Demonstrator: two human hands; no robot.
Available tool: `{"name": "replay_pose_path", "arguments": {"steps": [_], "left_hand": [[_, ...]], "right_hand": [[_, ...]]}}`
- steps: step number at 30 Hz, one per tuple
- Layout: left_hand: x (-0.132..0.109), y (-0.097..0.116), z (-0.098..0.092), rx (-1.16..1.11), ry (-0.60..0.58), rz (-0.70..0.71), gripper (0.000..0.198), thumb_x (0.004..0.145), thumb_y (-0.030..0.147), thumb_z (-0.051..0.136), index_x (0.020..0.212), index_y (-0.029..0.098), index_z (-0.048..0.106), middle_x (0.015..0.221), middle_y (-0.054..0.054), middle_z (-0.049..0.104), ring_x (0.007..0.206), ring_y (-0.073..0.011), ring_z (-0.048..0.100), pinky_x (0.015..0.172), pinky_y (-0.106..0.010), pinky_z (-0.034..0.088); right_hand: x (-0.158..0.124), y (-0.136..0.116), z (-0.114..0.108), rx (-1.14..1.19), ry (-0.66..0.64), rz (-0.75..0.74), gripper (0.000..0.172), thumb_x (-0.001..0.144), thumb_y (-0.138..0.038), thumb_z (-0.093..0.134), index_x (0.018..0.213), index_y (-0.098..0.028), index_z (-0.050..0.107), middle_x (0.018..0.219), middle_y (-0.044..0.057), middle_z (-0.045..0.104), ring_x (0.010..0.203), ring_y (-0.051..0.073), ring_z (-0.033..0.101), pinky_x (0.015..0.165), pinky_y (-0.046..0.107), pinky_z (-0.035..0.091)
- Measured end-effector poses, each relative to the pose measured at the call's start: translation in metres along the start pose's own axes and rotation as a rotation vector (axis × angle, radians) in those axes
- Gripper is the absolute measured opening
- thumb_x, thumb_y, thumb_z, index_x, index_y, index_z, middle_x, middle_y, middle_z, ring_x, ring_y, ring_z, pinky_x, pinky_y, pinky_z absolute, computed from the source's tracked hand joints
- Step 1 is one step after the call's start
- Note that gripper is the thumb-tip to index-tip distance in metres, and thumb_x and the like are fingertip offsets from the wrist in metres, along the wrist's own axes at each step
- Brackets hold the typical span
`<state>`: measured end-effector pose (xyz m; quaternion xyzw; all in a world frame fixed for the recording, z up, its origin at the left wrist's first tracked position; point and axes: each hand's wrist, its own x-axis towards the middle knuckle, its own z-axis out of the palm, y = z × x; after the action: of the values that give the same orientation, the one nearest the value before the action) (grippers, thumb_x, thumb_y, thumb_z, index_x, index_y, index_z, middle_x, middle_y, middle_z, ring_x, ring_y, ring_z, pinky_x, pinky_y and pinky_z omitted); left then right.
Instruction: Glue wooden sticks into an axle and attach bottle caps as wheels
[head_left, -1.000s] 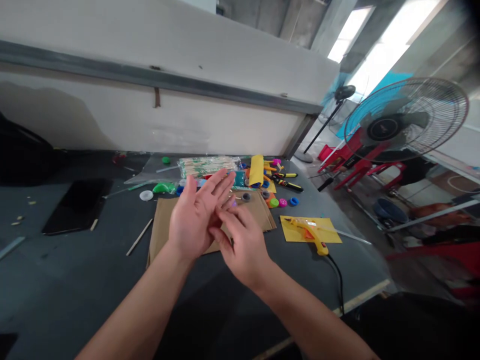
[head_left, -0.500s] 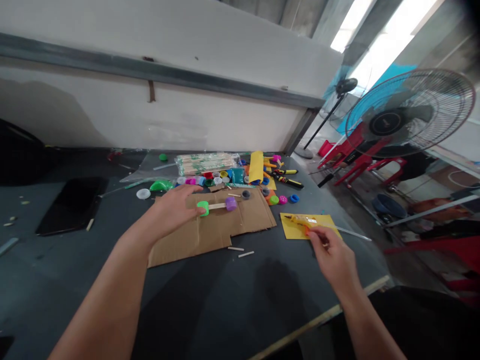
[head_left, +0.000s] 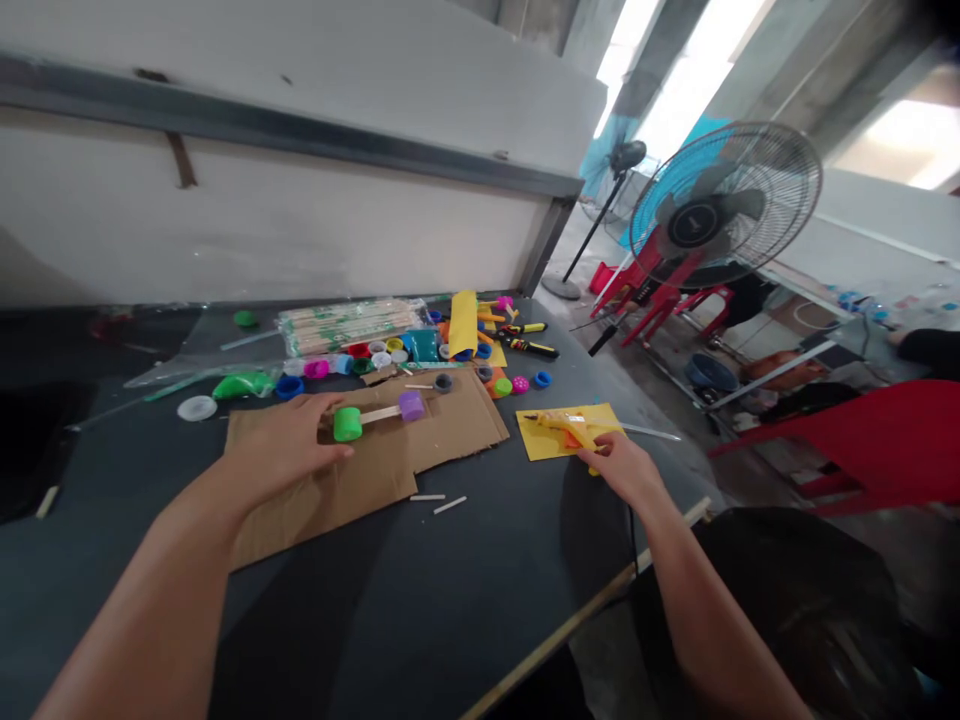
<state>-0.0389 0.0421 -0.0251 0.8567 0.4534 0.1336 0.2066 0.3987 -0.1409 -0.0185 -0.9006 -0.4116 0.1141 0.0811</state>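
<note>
A wooden stick (head_left: 381, 414) joins a green cap (head_left: 347, 424) and a purple cap (head_left: 411, 405) over a piece of brown cardboard (head_left: 360, 490). My left hand (head_left: 289, 438) is just left of the green cap, its thumb and fingers spread apart and holding nothing. On a yellow sheet (head_left: 536, 440) at the right lies a yellow glue gun (head_left: 568, 425) with an orange trigger. My right hand (head_left: 626, 468) has its fingers at the glue gun's handle.
Colored caps (head_left: 316, 369), bagged sticks (head_left: 352, 325), a green bag (head_left: 244, 384) and cutters (head_left: 529, 346) line the table's back. Two loose stick pieces (head_left: 450, 505) lie before the cardboard. A fan (head_left: 694, 222) stands beyond the right edge.
The view has turned to the right. My left hand's thumb and fingers have come away from the green cap. The glue gun now rests flatter on the yellow sheet.
</note>
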Motion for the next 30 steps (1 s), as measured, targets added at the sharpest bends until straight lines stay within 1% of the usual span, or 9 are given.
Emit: {"name": "replay_pose_path", "arguments": {"steps": [4,6,11,14,18,21,24,27,30], "left_hand": [[0.000,0.001,0.000,-0.020,0.003,-0.014,0.051,0.072,0.046,0.065,0.117,0.023,0.054,0.112,-0.012,0.061,0.096,-0.0322,0.062,0.081,-0.046,0.049],[-0.001,0.002,-0.001,-0.045,-0.019,-0.035,0.051,0.071,0.044,0.065,0.117,0.023,0.055,0.113,-0.013,0.061,0.099,-0.0327,0.061,0.083,-0.046,0.049],[0.000,0.003,-0.002,-0.050,-0.004,-0.060,0.049,0.065,0.041,0.066,0.111,0.025,0.060,0.112,-0.013,0.063,0.101,-0.0364,0.060,0.085,-0.046,0.047],[0.001,0.001,-0.002,-0.048,-0.002,-0.057,0.047,0.065,0.041,0.066,0.109,0.026,0.061,0.110,-0.012,0.063,0.101,-0.0368,0.059,0.086,-0.047,0.046],[0.001,0.000,-0.001,-0.051,0.008,-0.037,0.044,0.065,0.040,0.066,0.107,0.026,0.063,0.108,-0.012,0.064,0.100,-0.0370,0.059,0.087,-0.049,0.046],[0.000,0.003,-0.003,-0.048,0.023,-0.036,0.040,0.066,0.040,0.065,0.103,0.026,0.063,0.102,-0.009,0.065,0.095,-0.0349,0.061,0.084,-0.047,0.046],[0.000,0.007,-0.004,-0.042,0.001,-0.056,0.039,0.067,0.040,0.063,0.103,0.025,0.062,0.099,-0.009,0.066,0.091,-0.0330,0.062,0.080,-0.045,0.047],[0.001,0.009,-0.004,-0.075,-0.004,-0.072,0.035,0.067,0.039,0.063,0.097,0.024,0.063,0.097,-0.011,0.067,0.089,-0.0325,0.062,0.079,-0.046,0.047],[0.002,0.008,-0.002,-0.085,0.012,-0.077,0.031,0.066,0.040,0.062,0.091,0.023,0.064,0.094,-0.009,0.068,0.089,-0.0305,0.063,0.080,-0.045,0.048]], "right_hand": [[0.014,0.003,-0.004,0.147,-0.091,-0.047,0.019,0.071,-0.035,0.057,0.072,-0.018,0.063,0.062,0.000,0.060,0.058,0.016,0.056,0.050,0.026,0.033],[0.014,0.005,-0.005,0.341,-0.117,-0.034,0.016,0.069,-0.032,0.057,0.069,-0.017,0.061,0.056,-0.002,0.054,0.053,0.014,0.051,0.048,0.025,0.033],[-0.008,-0.001,-0.010,1.040,-0.238,-0.026,0.032,0.060,-0.035,0.074,0.079,-0.017,0.058,0.069,0.000,0.060,0.058,0.013,0.055,0.053,0.026,0.045],[-0.023,-0.015,-0.016,1.262,-0.271,-0.043,0.034,0.062,-0.037,0.076,0.085,-0.019,0.058,0.074,0.000,0.061,0.056,0.012,0.054,0.051,0.024,0.046],[-0.036,-0.039,-0.023,1.436,-0.439,-0.120,0.037,0.074,-0.050,0.064,0.098,-0.021,0.060,0.068,-0.002,0.055,0.057,0.013,0.052,0.056,0.028,0.048],[-0.043,-0.064,-0.024,1.556,-0.570,-0.253,0.039,0.074,-0.054,0.062,0.100,-0.025,0.060,0.065,-0.004,0.045,0.058,0.013,0.046,0.066,0.033,0.051],[-0.044,-0.096,-0.023,1.631,-0.695,-0.349,0.039,0.073,-0.055,0.062,0.102,-0.028,0.058,0.062,-0.006,0.037,0.055,0.012,0.040,0.067,0.034,0.051],[-0.038,-0.132,-0.020,1.669,-0.847,-0.351,0.033,0.072,-0.049,0.066,0.094,-0.026,0.059,0.062,-0.006,0.042,0.057,0.012,0.043,0.063,0.031,0.050],[-0.030,-0.161,-0.010,1.650,-0.946,-0.321,0.031,0.071,-0.044,0.069,0.092,-0.024,0.059,0.076,-0.001,0.058,0.069,0.014,0.055,0.065,0.030,0.052]]}}
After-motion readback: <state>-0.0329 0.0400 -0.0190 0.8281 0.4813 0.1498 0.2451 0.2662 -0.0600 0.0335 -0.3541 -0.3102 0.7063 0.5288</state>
